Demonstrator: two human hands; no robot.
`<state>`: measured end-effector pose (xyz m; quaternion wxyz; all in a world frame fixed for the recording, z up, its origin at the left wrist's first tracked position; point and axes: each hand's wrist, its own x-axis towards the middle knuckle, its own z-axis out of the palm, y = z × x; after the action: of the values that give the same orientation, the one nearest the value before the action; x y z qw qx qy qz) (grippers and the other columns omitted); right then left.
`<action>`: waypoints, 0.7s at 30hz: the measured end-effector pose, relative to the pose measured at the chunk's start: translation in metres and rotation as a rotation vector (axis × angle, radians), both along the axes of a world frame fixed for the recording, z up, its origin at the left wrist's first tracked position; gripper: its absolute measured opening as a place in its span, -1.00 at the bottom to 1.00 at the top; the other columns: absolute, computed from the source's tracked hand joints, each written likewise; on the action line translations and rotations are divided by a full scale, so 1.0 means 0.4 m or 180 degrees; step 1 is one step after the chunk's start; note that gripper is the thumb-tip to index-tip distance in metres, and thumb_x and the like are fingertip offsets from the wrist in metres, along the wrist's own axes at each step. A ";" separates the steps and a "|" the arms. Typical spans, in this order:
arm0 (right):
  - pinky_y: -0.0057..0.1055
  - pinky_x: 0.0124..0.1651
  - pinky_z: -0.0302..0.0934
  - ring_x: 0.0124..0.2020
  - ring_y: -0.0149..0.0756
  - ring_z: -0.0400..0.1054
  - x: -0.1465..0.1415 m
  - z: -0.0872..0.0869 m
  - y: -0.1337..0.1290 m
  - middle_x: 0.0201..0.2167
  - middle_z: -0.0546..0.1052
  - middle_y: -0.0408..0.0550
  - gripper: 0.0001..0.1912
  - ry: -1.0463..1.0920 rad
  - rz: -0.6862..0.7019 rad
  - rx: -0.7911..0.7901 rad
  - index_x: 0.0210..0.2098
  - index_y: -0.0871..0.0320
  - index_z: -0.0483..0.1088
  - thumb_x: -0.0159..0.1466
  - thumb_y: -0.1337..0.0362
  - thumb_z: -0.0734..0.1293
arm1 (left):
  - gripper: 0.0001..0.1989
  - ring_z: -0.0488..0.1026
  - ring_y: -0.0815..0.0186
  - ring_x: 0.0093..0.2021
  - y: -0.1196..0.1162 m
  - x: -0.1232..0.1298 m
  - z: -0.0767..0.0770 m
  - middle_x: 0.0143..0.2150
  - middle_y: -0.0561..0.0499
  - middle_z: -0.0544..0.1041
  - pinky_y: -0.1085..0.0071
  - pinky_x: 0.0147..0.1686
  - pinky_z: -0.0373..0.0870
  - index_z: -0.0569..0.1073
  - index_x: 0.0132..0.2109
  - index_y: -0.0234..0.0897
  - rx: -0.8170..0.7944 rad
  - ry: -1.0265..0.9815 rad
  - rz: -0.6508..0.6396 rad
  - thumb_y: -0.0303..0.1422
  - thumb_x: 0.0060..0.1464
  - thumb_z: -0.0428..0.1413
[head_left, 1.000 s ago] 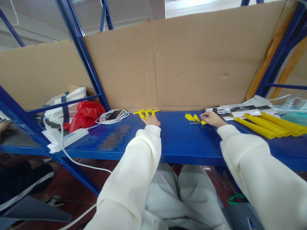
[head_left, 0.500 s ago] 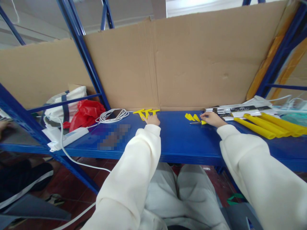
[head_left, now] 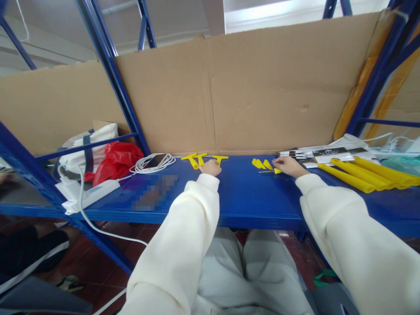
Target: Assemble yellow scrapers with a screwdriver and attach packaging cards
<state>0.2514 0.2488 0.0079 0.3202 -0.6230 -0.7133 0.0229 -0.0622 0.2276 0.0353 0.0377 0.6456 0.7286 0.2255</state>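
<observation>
My left hand rests at the back of the blue shelf, fingers curled on the stem of a yellow T-shaped piece. Two more yellow T-shaped pieces lie just left of it, the nearer one close to the fingertips. Over on the right, my right hand has its fingertips pinched together; whatever they hold is too small to make out. Just below those fingers lies a small screwdriver with a yellow handle, its thin shaft pointing left. Several small flat yellow pieces lie in a row beside it.
Several long yellow tubes and packets with black-and-white labels lie right. A coiled white cable, a white power strip and a red plastic bag are left. A cardboard panel stands behind; blue posts frame the shelf.
The rightmost T-shaped piece has moved right, away from the other two, with my left hand on it. My right hand stays by the screwdriver. The view has tilted up slightly.
</observation>
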 end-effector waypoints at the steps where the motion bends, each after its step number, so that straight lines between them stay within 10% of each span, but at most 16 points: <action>1: -0.34 0.00 0.37 -0.13 -0.15 0.54 -0.001 0.001 -0.001 -0.24 0.66 -0.03 -0.78 -0.0008 0.0003 -0.0008 -0.34 0.13 0.61 0.16 0.38 0.29 | -0.69 0.45 0.05 0.15 -0.003 0.002 0.003 0.04 -0.01 0.61 -0.08 0.25 0.13 0.56 -0.07 -0.09 -0.0022 0.0000 -0.0005 -0.45 0.04 0.10; 21: -0.37 -0.02 0.36 -0.14 -0.17 0.55 0.000 -0.004 0.007 -0.23 0.66 0.00 -0.79 -0.0053 0.0001 -0.0048 -0.32 0.17 0.60 0.18 0.37 0.30 | -0.61 0.44 0.04 0.18 -0.021 0.025 0.013 0.16 -0.21 0.51 0.21 0.13 0.30 0.40 0.10 -0.29 -0.0088 0.0094 -0.0326 -0.31 0.13 0.10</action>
<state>0.2513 0.2517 0.0063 0.3095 -0.6255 -0.7158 0.0230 -0.0520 0.2193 0.0406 0.0474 0.6848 0.6981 0.2036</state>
